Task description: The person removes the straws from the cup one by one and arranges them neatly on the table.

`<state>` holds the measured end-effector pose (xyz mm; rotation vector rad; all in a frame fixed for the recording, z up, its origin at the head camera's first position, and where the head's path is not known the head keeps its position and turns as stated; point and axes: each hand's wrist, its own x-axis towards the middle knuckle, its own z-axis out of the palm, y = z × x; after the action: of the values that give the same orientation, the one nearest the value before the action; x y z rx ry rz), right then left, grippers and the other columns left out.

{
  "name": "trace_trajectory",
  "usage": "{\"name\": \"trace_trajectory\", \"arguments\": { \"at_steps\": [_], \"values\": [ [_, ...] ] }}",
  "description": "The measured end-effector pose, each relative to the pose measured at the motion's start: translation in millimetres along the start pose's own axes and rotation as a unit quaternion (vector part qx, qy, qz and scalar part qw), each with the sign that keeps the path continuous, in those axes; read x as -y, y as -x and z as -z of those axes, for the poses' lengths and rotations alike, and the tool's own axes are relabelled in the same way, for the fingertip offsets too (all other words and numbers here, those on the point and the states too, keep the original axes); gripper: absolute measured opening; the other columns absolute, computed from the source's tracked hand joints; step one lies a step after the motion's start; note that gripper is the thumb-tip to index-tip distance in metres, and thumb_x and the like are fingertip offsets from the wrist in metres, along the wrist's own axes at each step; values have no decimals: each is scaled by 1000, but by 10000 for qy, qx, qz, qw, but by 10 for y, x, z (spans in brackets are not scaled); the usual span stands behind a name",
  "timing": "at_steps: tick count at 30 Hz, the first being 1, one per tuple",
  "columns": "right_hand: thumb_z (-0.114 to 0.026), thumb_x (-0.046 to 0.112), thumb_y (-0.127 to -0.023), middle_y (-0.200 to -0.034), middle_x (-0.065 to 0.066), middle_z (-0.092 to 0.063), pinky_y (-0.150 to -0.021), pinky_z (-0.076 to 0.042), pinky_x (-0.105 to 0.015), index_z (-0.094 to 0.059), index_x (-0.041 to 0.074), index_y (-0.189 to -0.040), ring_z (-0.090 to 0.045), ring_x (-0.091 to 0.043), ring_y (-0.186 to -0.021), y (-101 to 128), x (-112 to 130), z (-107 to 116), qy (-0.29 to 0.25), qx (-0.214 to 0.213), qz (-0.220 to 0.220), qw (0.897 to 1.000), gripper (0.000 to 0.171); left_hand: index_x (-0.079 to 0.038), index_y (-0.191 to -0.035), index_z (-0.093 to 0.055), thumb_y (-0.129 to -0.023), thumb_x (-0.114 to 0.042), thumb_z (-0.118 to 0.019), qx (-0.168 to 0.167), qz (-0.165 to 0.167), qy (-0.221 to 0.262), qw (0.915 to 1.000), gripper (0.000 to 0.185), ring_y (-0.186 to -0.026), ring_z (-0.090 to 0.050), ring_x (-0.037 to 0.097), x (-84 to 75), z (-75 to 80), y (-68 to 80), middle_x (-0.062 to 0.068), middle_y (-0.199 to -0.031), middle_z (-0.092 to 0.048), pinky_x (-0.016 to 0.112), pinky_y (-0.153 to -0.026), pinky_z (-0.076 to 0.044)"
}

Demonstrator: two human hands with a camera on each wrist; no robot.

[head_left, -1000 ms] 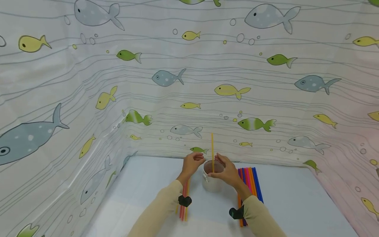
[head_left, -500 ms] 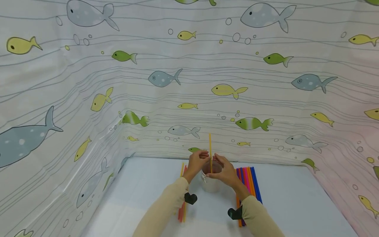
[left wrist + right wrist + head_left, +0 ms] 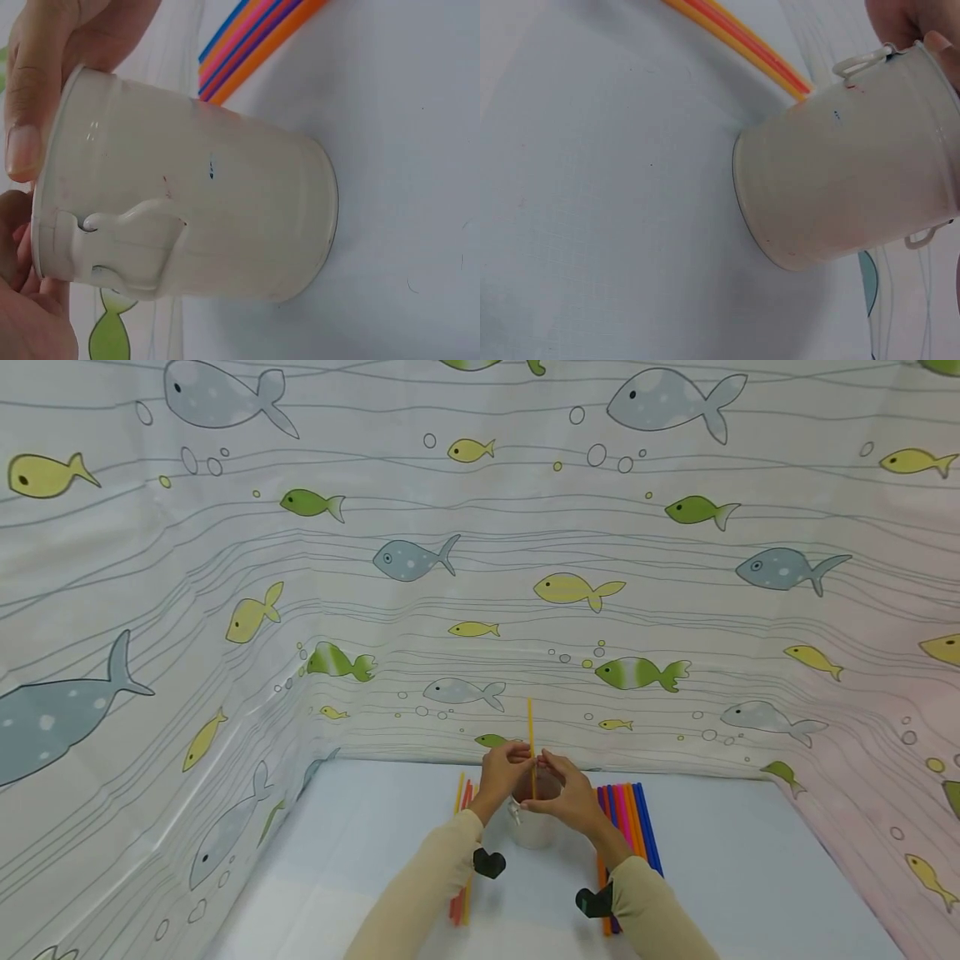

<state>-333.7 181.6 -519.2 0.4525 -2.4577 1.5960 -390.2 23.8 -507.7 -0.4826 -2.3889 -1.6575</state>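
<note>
Both hands have crept closer over the cup (image 3: pixel 534 827) since a second ago. Left hand (image 3: pixel 504 770) and right hand (image 3: pixel 568 789) pinch the yellow straw (image 3: pixel 531 727) from either side — likely to keep it upright, its lower end inside the cup. Loose straws (image 3: pixel 628 814) lie right of the cup, others (image 3: pixel 463 793) left. Cup wall (image 3: pixel 225 202) shows small marks only — no readable writing.
</note>
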Motion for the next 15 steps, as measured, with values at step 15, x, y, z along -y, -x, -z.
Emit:
{"name": "trace_trajectory", "arguments": {
  "at_steps": [15],
  "values": [
    [-92,26,-66,-138,-7,-51,-110,-35,-46,-39,8,-149,-49,-25,-129,-1,3,4,21,8,-117,9999,101,-7,-108,-71,-88,-16,-75,-349,-365,137,9986,23,-88,-70,13,-86,72,-76,2,-97,-73,24,-78,-56]
  ]
}}
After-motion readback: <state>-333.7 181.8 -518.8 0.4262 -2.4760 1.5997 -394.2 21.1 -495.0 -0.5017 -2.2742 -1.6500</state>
